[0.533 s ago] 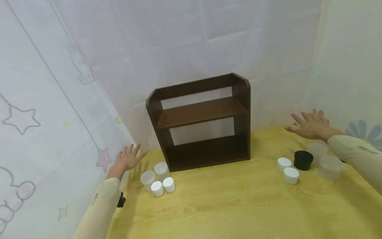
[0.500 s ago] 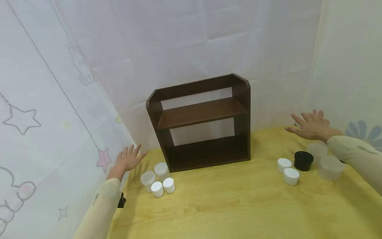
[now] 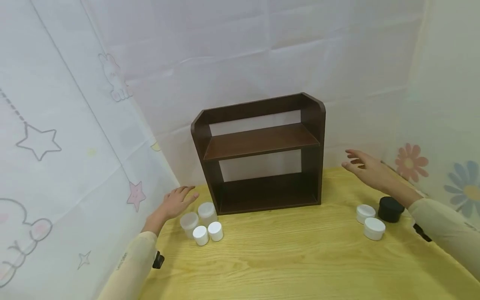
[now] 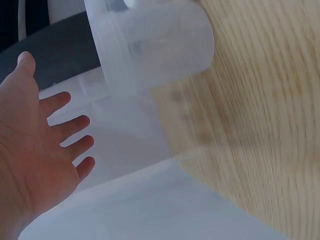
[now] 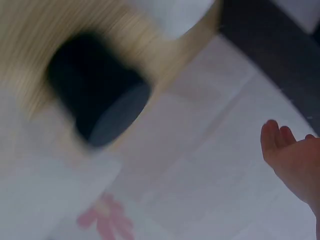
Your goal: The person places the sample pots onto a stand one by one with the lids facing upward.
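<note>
My left hand (image 3: 173, 204) hovers just left of two frosted jars (image 3: 189, 223), its fingers spread and holding nothing. Two small white lidded jars (image 3: 201, 236) stand in front of those. In the left wrist view a frosted jar (image 4: 160, 50) lies beyond my left fingertips. My right hand (image 3: 369, 171) is raised, fingers loosely bent, behind a black jar (image 3: 391, 209) and two low white jars (image 3: 374, 228). The black jar (image 5: 95, 90) appears blurred in the right wrist view, apart from my right hand (image 5: 295, 160). My right forearm hides the frosted tubs seen earlier.
A dark brown two-tier shelf (image 3: 262, 141) stands at the back of the wood-grain table (image 3: 262, 258), between the two groups of jars. White sheeting (image 3: 232, 54) hangs behind it. Patterned sheets close in the left and right sides.
My right hand has turned and shifted left and slightly down, its forearm now over the frosted tubs. My left hand has moved right, nearer the frosted jars. The head view has shifted slightly.
</note>
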{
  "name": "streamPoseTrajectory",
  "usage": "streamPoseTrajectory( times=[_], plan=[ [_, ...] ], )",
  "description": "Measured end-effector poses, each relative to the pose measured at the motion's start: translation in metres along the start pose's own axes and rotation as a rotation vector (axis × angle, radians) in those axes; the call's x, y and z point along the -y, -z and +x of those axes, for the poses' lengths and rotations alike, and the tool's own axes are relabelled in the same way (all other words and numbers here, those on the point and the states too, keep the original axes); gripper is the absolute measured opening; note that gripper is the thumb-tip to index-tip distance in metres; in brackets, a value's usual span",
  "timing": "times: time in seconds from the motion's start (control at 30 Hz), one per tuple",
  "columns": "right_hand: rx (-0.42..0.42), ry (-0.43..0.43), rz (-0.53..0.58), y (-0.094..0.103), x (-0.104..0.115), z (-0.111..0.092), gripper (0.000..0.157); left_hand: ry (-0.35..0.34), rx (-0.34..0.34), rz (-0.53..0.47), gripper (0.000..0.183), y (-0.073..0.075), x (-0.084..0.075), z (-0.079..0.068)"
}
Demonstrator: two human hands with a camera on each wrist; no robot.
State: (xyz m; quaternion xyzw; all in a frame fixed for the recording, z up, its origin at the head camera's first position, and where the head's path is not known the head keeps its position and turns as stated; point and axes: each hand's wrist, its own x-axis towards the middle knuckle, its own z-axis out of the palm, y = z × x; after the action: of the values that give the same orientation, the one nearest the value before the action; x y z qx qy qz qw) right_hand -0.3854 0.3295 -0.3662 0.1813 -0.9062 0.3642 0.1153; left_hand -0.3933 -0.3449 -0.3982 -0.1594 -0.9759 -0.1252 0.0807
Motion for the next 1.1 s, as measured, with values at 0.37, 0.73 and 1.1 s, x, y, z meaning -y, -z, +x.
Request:
streamPoseTrajectory(
  times=[0.37,0.73,1.1],
  plan=[
    [-0.061,0.096,0.448,-0.06,0.039,0.021,0.066,-0.054,0.023,-0.089,0.071,-0.012,-0.036,-0.018],
    [-0.329,0.042,0.482,-0.065,0.034,0.001,0.061,-0.034,0.085,-0.12,0.073,-0.029,-0.043,-0.032],
    [-0.494,0.006,0.455,-0.073,0.025,-0.014,0.055,-0.041,0.041,-0.221,0.062,-0.034,-0.031,-0.073]
  ],
)
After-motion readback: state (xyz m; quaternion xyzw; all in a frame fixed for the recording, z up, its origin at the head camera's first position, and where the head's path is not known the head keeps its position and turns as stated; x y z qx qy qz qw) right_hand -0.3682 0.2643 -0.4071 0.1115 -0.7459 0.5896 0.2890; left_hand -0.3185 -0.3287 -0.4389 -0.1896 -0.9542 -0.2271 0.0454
